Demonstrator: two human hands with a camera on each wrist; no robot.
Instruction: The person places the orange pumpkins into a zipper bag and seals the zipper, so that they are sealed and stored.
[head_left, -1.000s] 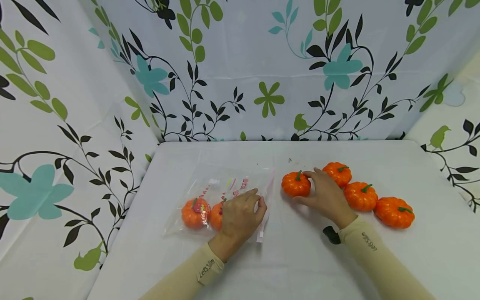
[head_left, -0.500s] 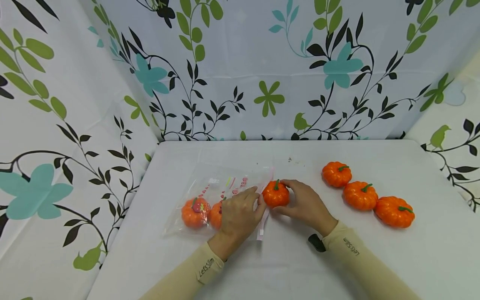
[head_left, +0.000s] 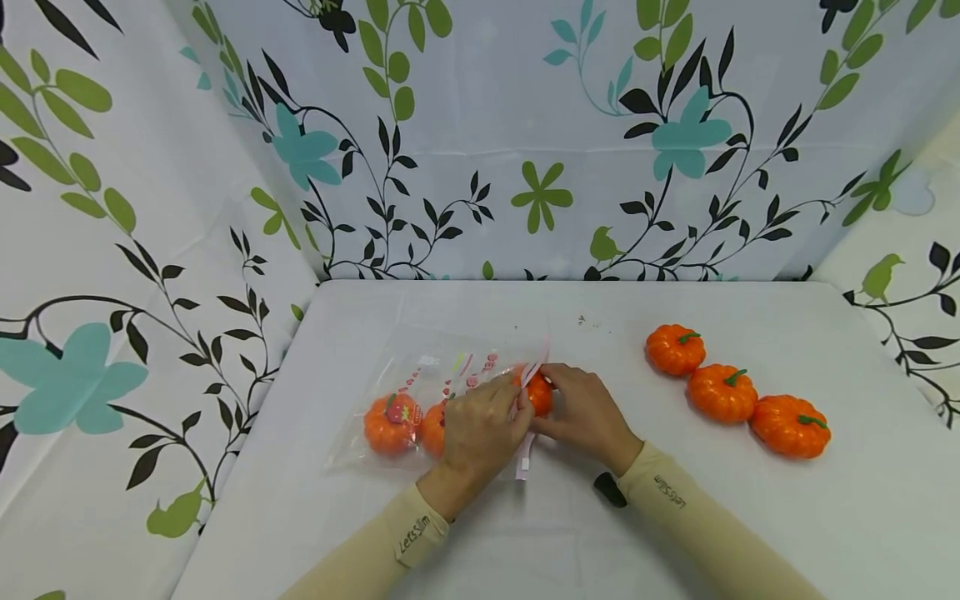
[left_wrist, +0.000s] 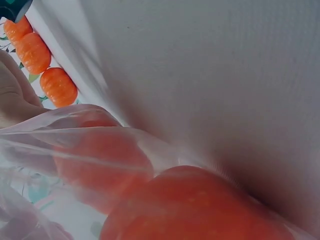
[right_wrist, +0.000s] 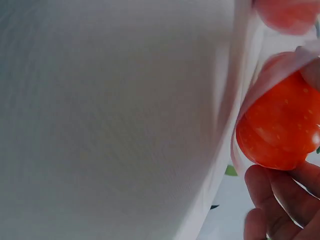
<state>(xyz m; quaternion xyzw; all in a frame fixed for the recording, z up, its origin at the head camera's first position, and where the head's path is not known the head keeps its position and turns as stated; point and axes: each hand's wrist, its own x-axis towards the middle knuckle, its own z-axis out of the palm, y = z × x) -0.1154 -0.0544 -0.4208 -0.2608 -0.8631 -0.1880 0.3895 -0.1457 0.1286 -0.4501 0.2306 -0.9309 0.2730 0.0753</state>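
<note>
A clear zip bag with pink print lies on the table, holding two small orange pumpkins: one at the left and another pumpkin partly behind my left hand. That hand pinches the bag's upper layer near its mouth. At the opening, my right hand grips a third pumpkin, which is partly inside. In the right wrist view the bag's edge lies across this pumpkin, with fingers against its lower side. The left wrist view shows pumpkins through the film.
Three more pumpkins lie in a slanting row on the right: a far one, a middle one and a near one. The white table ends at a patterned cloth behind it.
My right hand has carried the pumpkin leftward from beside the row to the bag's mouth and partly into it. My left hand has stayed at the bag's edge, which is now lifted over the pumpkin.
</note>
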